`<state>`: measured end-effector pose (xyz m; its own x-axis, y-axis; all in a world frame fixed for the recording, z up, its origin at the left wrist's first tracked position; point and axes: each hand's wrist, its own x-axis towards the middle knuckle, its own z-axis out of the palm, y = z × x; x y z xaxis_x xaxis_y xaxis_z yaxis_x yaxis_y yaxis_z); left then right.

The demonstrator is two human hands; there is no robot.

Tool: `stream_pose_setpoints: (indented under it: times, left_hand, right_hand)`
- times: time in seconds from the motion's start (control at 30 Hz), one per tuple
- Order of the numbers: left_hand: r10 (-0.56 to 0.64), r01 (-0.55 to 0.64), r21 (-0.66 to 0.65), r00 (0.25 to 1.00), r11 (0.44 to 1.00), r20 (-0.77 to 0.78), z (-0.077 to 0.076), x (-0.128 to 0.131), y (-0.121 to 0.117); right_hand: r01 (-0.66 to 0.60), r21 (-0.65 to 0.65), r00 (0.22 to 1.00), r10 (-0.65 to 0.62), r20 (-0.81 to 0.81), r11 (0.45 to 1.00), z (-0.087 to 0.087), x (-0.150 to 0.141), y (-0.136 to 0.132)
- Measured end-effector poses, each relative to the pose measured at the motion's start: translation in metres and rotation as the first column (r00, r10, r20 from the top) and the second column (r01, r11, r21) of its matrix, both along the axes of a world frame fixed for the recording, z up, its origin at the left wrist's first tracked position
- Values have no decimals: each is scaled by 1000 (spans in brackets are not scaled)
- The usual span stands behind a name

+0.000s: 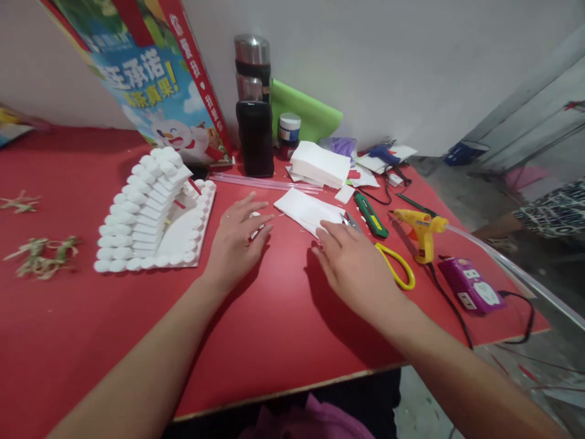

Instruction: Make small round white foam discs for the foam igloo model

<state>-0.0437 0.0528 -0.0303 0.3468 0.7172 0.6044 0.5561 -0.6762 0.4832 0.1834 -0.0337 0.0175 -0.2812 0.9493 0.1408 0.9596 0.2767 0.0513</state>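
Note:
My left hand point(240, 238) hovers over or rests on the red table with its fingers apart. In the gap between its fingers and thumb shows a small white piece point(255, 214), too small to name. My right hand point(354, 262) is open, fingers stretched toward the near edge of a folded white sheet point(306, 207). Partly under it lie yellow-handled scissors point(404, 268), their blades just past the fingers. To the left of my left hand stands a white model point(150, 210) with curved steps, edged in rounded white pieces.
On the red table point(256, 341) at right are a green utility knife point(371, 214), a yellow glue gun point(423, 228) with clear stick and cord, and a purple box point(473, 285). Behind stand a black phone point(255, 137), metal flask point(252, 50), jar point(289, 129) and printed bag point(159, 91).

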Motion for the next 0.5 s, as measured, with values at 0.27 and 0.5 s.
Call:
stream_pose_setpoints:
  times: [0.27,0.5]
  left_hand:
    - [-21,21,-13,999,1000,39,-2,3,-3]
    - [-59,59,1,996,998,63,-2,7,-6]
  right_hand:
    - [194,-72,980,-191,51,978,-25,12,68]
    - [193,-33,976,-195,-94,981,-32,36,79]
